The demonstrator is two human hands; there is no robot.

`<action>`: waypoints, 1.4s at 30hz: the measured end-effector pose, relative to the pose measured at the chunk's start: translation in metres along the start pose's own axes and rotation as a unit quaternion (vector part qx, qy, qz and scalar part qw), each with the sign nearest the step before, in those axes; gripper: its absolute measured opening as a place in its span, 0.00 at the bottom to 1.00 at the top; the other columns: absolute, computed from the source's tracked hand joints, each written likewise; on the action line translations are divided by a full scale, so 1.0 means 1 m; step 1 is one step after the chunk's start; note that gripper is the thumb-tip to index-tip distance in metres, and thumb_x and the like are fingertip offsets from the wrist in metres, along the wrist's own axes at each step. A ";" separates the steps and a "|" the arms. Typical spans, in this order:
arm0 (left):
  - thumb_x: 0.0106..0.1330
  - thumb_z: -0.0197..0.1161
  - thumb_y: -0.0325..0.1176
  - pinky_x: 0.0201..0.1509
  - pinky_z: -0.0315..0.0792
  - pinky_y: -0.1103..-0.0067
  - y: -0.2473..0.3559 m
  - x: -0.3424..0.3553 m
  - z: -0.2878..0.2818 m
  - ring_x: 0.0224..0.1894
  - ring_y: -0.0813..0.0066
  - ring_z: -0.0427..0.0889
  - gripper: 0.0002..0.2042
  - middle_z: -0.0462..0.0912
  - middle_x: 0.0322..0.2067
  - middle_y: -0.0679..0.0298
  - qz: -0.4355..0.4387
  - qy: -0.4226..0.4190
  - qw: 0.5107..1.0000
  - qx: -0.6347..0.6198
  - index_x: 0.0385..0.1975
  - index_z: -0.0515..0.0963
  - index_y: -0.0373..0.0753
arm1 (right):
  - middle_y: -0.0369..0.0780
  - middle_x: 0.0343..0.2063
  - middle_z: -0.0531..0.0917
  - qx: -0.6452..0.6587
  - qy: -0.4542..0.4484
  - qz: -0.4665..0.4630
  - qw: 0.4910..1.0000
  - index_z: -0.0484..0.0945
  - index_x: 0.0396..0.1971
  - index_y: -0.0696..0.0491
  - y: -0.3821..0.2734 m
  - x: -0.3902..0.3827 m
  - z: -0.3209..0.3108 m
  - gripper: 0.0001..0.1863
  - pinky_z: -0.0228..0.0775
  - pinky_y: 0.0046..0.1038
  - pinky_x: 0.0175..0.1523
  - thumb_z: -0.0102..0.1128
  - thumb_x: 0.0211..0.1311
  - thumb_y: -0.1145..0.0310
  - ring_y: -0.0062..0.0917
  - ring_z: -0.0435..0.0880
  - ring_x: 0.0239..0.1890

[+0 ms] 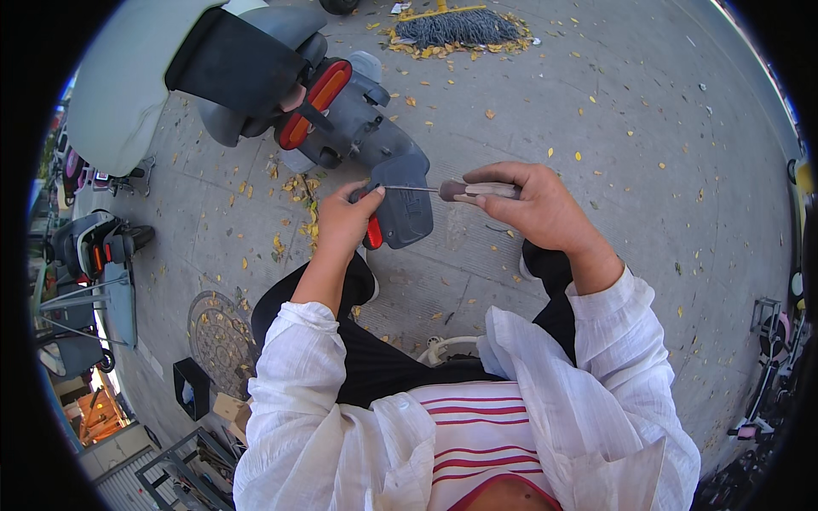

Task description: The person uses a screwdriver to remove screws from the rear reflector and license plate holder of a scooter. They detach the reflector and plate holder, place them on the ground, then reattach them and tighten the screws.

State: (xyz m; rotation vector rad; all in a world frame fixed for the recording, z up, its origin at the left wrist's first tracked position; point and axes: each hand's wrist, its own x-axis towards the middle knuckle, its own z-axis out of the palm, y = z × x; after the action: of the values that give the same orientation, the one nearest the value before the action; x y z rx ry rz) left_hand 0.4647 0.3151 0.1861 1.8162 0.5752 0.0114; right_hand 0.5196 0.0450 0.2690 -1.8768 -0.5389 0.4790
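My right hand [550,204] is closed around the handle of a screwdriver [487,192], its thin shaft pointing left across a dark grey plastic mudguard [411,213]. The shaft's end meets the mudguard's left edge, beside my left thumb. My left hand [342,223] is closed at that edge, thumb in front and the other fingers partly hidden. Just below it a red reflector [374,232] sits on the mudguard's side. Above, the grey rear fender carries an orange-red tail light [319,100]. Whatever the screwdriver tip touches is too small to make out.
A black box-like part [234,64] and a pale body panel [128,85] belong to the vehicle at upper left. A grey mop [460,28] lies among yellow leaves. A manhole cover [220,328], a black bin [191,387] and parked scooters [89,243] are at left.
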 end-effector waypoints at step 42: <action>0.60 0.49 0.24 0.49 0.71 0.72 -0.424 0.016 0.105 0.45 0.58 0.80 0.15 0.81 0.45 0.49 -0.336 -0.090 0.919 0.184 0.45 0.78 0.31 | 0.42 0.23 0.80 -0.035 0.063 0.100 0.992 0.80 0.41 0.60 0.026 0.019 0.009 0.17 0.67 0.25 0.29 0.58 0.52 0.67 0.20 0.73 0.23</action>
State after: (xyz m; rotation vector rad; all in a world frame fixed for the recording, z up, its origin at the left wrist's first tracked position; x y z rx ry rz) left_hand 0.3502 0.3147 -0.2354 1.8562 1.0964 -0.7691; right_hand 0.5341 0.0546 0.2405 -2.0242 -0.2885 0.4731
